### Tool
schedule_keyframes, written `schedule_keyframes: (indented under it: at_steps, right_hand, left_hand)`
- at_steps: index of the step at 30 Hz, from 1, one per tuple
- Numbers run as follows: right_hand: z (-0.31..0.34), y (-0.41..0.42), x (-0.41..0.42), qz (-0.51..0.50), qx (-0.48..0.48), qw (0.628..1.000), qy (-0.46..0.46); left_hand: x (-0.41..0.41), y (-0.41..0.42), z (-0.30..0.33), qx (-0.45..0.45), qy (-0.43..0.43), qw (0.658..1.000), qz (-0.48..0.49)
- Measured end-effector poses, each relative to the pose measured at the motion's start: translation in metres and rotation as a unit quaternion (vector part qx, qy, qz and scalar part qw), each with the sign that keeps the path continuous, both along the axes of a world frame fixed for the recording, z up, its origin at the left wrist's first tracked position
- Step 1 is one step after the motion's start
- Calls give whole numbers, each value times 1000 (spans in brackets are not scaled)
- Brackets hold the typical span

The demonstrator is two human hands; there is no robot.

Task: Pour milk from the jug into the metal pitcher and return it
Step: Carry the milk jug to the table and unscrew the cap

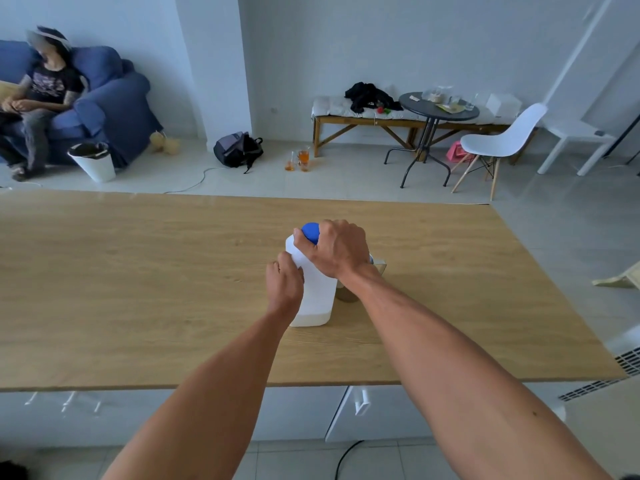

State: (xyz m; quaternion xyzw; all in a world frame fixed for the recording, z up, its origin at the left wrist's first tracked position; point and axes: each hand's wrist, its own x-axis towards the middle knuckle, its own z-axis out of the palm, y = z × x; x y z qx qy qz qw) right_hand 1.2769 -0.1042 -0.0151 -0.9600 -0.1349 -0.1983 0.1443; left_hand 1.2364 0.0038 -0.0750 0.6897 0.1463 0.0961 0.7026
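Frame centre: white translucent jug (317, 289) upright on bench (138, 289), thin milk layer; right hand (337, 247) grips blue cap (310, 232), left hand (284, 289) holds jug's side.

You see: 1 wooden table (138, 271); 1 white jug (317, 292) with 1 blue cap (310, 232); 1 metal pitcher (348, 294), mostly hidden; your 2 hands, left hand (284, 284), right hand (337, 249).

White plastic jug (317, 289) w/ blue cap (310, 232) standing upright mid-table, thin milk layer at bottom; metal pitcher (349, 292) sitting just behind-right, mostly hidden.
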Motion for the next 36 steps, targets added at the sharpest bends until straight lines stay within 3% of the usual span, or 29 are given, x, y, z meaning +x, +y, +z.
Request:
schedule_keyframes:
  at_steps: [10,16,20,25,34,36]
  right_hand:
    - [-2,-18,15,129,-17,991,-40]
    - [3,-21,17,253,-46,962,-96]
    - [5,-26,13,227,-94,965,-92]
    - [14,-16,8,63,-59,993,-76]
    - [21,-14,5,214,-38,972,-91]
    - [19,-16,4,212,29,973,-90]
  left_hand:
    - [-1,-9,3,-10,32,997,68]
    - [1,-12,1,-27,35,995,85]
    - [2,-11,0,-20,39,995,86]
    - [0,-11,1,-14,32,997,75]
    - [0,-11,0,-38,53,995,82]
    - [0,-12,2,-44,50,995,78]
